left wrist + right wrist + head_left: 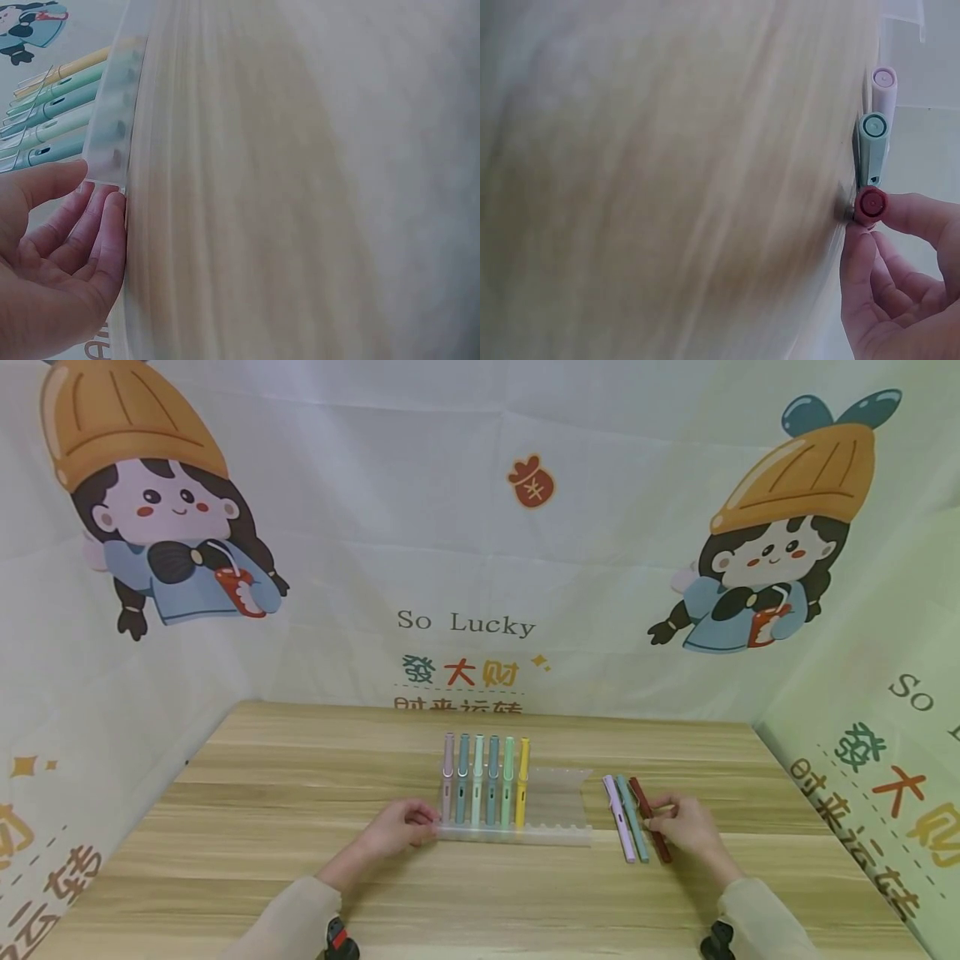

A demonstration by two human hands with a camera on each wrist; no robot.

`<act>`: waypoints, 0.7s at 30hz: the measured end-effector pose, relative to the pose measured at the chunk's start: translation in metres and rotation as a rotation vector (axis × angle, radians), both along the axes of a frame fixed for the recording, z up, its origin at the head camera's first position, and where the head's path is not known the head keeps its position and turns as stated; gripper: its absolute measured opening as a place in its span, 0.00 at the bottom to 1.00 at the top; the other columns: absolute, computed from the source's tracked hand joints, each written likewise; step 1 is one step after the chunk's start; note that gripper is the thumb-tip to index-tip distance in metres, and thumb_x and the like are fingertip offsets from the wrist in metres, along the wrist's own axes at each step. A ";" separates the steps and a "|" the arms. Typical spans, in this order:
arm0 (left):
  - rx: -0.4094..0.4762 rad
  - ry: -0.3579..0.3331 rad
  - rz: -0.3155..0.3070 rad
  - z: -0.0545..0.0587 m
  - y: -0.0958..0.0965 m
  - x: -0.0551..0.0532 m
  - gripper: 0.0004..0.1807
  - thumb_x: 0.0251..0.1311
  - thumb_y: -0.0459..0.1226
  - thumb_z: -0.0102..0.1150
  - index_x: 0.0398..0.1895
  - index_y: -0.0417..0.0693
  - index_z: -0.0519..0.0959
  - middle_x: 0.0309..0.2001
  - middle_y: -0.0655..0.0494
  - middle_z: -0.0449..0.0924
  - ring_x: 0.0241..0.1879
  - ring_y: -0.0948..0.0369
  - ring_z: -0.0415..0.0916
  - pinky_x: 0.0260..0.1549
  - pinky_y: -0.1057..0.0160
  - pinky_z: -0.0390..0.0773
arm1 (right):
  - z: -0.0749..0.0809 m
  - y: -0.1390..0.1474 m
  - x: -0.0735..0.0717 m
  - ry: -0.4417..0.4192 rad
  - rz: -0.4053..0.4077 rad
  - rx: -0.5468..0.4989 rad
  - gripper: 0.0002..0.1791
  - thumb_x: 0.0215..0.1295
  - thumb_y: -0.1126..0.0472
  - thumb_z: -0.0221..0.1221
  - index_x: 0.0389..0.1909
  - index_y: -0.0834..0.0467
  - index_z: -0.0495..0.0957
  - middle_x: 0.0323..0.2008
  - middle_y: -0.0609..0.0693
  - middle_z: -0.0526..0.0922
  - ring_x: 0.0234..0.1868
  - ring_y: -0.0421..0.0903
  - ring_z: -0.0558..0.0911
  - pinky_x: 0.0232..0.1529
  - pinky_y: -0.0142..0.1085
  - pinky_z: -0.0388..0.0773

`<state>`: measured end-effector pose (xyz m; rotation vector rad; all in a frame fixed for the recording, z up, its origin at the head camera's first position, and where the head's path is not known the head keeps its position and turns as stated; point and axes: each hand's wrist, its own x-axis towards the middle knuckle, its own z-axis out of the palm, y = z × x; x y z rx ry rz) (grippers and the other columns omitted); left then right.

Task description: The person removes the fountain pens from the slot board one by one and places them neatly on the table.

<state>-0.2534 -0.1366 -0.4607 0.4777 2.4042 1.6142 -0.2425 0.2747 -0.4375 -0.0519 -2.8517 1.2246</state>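
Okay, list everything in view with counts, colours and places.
Transparent plastic pen rack: one, clear, on the table
Slim capped pens: six, pink, blue, mint, blue, green, yellow, in the rack
Slim loose pens: three, lilac, teal, dark red, right of rack
Wooden table: one, light brown, underneath
Printed cloth backdrop: count unclear, whitish, around table
Cartoon prints: two, orange hats, on backdrop
Pouch print: one, red, between them
Lettering: several lines, mixed colours, on backdrop
Cloth sleeves: two, beige, on forearms
Wrist devices: two, mostly black, at cuffs
Left hand: one, pinching rack's left end
Right hand: one, holding the dark red pen
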 end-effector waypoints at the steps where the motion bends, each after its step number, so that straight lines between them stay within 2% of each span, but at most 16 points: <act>1: 0.000 0.000 0.000 0.000 0.000 0.000 0.09 0.51 0.27 0.55 0.36 0.30 0.72 0.29 0.51 0.72 0.28 0.60 0.69 0.28 0.61 0.74 | 0.000 0.000 0.000 -0.005 0.000 0.001 0.15 0.48 0.70 0.59 0.38 0.72 0.72 0.19 0.51 0.75 0.21 0.44 0.74 0.22 0.34 0.74; 17: 0.010 -0.006 0.007 0.000 0.000 0.000 0.10 0.52 0.28 0.55 0.36 0.29 0.72 0.29 0.51 0.72 0.28 0.60 0.70 0.28 0.60 0.75 | -0.003 -0.002 -0.002 -0.032 0.021 -0.048 0.16 0.48 0.70 0.59 0.39 0.74 0.70 0.21 0.52 0.75 0.20 0.45 0.75 0.21 0.35 0.76; 21: 0.006 0.008 0.007 0.014 0.003 0.010 0.09 0.52 0.26 0.53 0.36 0.28 0.71 0.28 0.49 0.72 0.28 0.59 0.69 0.29 0.57 0.75 | -0.004 -0.002 -0.002 -0.032 0.017 -0.047 0.16 0.49 0.69 0.59 0.39 0.73 0.71 0.20 0.51 0.75 0.19 0.44 0.74 0.20 0.35 0.74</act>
